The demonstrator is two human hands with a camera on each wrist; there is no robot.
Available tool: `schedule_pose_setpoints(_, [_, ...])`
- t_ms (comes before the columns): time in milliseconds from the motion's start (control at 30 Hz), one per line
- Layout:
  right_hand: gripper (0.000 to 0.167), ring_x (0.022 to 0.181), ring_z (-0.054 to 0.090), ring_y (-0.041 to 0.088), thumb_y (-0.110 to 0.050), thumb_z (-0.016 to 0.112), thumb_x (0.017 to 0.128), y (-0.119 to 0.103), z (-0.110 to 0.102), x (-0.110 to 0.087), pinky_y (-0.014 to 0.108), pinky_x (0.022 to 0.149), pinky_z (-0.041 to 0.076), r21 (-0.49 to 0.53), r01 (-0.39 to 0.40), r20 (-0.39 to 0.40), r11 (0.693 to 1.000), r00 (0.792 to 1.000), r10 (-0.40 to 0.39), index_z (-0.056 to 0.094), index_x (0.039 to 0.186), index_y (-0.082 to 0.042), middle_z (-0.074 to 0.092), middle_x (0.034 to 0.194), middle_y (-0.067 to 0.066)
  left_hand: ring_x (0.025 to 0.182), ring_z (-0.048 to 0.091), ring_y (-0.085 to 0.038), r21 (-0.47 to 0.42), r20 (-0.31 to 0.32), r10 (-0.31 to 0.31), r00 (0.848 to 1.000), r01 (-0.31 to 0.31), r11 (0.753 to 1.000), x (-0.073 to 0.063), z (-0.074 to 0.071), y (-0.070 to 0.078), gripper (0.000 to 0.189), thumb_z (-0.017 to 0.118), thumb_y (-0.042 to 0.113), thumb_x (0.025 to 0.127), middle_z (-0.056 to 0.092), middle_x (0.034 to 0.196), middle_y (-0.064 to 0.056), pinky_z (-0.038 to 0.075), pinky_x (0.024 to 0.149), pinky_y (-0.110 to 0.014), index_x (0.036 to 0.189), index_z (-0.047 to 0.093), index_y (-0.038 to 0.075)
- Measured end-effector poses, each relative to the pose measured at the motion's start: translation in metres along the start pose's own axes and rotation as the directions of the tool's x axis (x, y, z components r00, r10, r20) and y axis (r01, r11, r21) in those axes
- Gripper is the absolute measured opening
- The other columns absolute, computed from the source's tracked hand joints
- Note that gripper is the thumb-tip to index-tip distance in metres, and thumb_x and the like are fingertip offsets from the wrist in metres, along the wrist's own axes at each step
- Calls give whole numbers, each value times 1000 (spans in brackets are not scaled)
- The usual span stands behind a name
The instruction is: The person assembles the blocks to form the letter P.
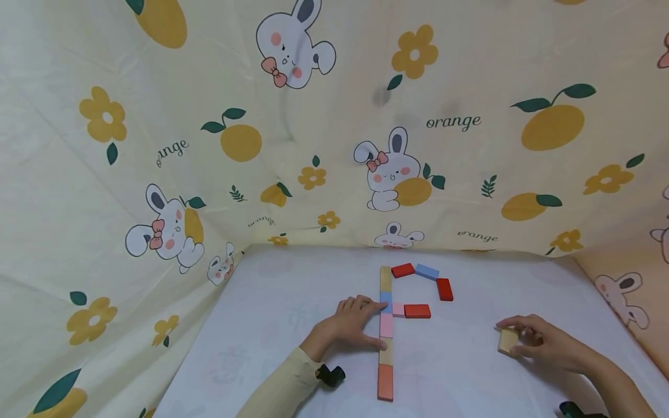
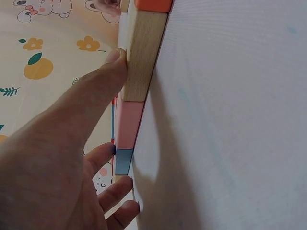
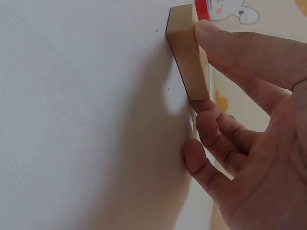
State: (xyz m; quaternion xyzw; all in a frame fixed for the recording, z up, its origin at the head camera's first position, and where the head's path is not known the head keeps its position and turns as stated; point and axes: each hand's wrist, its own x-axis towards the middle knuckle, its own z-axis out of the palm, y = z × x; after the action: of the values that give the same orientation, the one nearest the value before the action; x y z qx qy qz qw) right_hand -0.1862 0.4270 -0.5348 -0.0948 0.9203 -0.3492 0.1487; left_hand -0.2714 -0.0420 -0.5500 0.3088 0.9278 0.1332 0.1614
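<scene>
Natural-wood block [image 1: 508, 340] lies on the white table surface [image 1: 292, 290], well to the right of the vertical block column [image 1: 385, 334], gripped by the right hand [image 1: 543, 342] with fingers curled round it; the left hand [image 1: 350, 322] lies flat just left of the column, fingers straight, tips touching its blue and pink segments, grasping nothing; right of the column's top sit a red block [image 1: 403, 270], a blue block [image 1: 427, 271] and a second red block [image 1: 445, 289], forming an arc; a small pink block [image 1: 398, 309] and a third red block [image 1: 417, 311] run rightward from the column's middle; a printed rabbit-and-orange cloth [image 1: 157, 174] hangs behind the column.

Left wrist view: the thumb [image 2: 103, 76] presses the side of the column's wooden segment [image 2: 141, 52]; beside it follow a pink segment [image 2: 128, 124] and a blue segment [image 2: 124, 162], with an orange segment [image 2: 153, 5] at the other end; the remaining fingers [image 2: 115, 191] are extended against the column.

Right wrist view: the natural-wood block [image 3: 188, 52] rests against the table, thumb [image 3: 240, 48] on its upper face, fingers [image 3: 211, 143] curled beside its lower end, well apart from the column.
</scene>
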Motion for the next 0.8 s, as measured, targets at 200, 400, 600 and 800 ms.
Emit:
schedule_pose_setpoints(200, [59,107,48,27,-31,84,93,-1,1,0,27,79,46,-16,-43,10,999,999,43,64,144,-9,57,134,16,144,37,-23,17,-3,-2,1000,2,1000,1,2,-1,98,74,77,86,40,163,2,33,120,-53,168,31,46])
schedule_pose_setpoints(400, [67,111,48,29,-30,88,90,-2,2,1,28,82,47,-12,-48,32,999,998,48,60,147,-9,54,131,15,145,37,-23,22,-3,-2,1000,3,1000,1,2,0,98,74,76,86,40,163,1,33,120,-53,168,31,45])
schedule_pose_setpoints(600, [66,108,48,26,-30,89,89,-2,7,3,26,81,45,-70,-11,-17,997,1000,10,59,144,-8,54,125,13,144,37,-23,18,-5,3,1000,-3,1000,0,1,0,98,74,76,86,40,162,1,33,120,-52,168,31,44])
schedule_pose_setpoints(800, [66,100,47,12,-22,90,87,-1,14,4,23,80,47,-89,57,-90,994,994,-65,56,139,1,55,116,11,144,37,-23,15,-7,2,1000,-2,1000,1,2,-1,98,74,76,86,40,162,1,33,120,-53,168,31,44])
